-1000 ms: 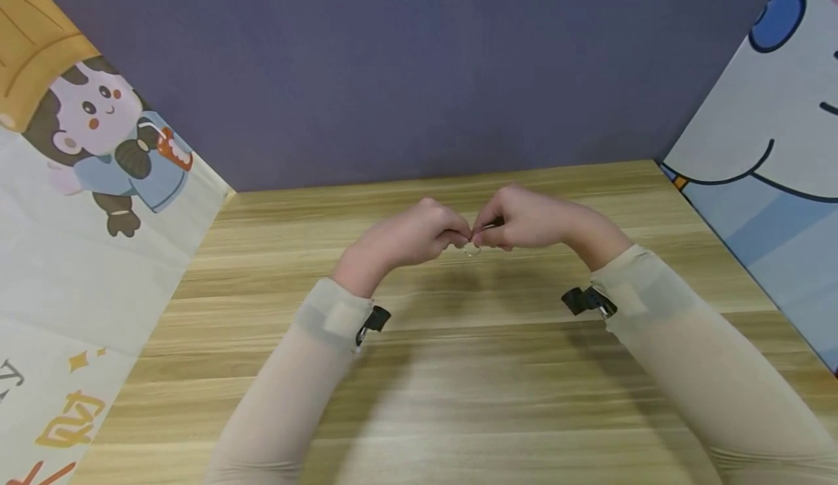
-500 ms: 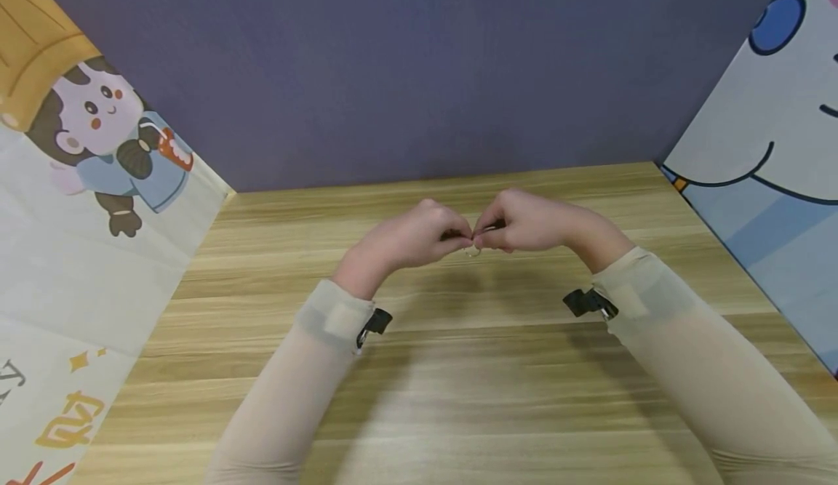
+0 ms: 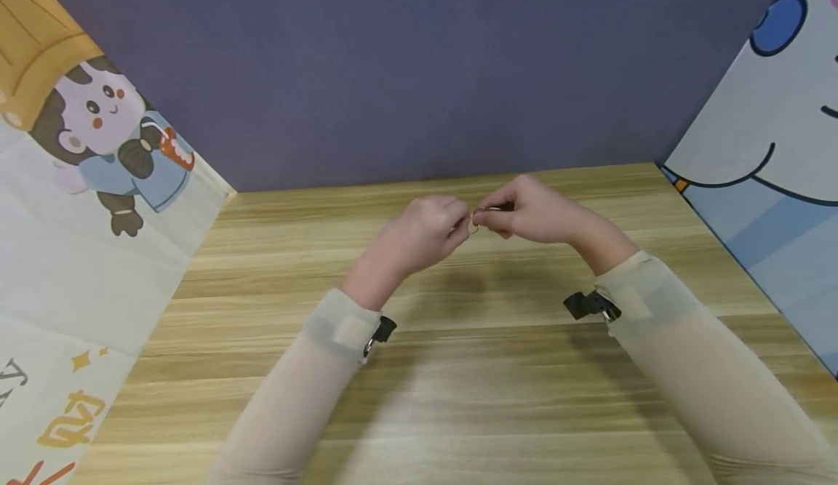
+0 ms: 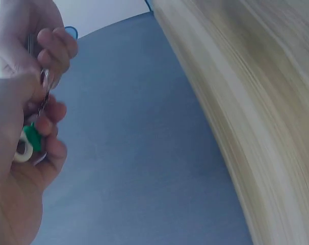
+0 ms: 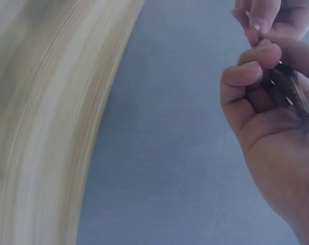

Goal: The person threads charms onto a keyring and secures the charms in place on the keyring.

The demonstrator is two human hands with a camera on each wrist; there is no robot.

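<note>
Both hands meet above the table, fingertips almost together. My left hand [image 3: 422, 234] holds a thin metal split ring [image 4: 46, 89] between thumb and fingers. Tucked in its curled fingers is a keychain charm with a green piece [image 4: 33, 138] and a cream ring-shaped part [image 4: 23, 151]; the rest of it is hidden. My right hand [image 3: 540, 212] pinches at the ring's other side. A metal key [image 5: 293, 92] with a dark head lies within its fingers. In the head view only a small arc of the split ring shows below the fingertips.
A wood-grain table [image 3: 458, 398] lies under the hands. Behind it stands a plain blue-purple wall [image 3: 419, 70]. Cartoon-printed panels flank it, the left panel [image 3: 59, 252] and the right panel [image 3: 753, 216].
The left hand has turned, its fingers now curled more tightly, and its wrist has shifted slightly right. The right hand has risen a little, and the ring has moved up with the fingertips.
</note>
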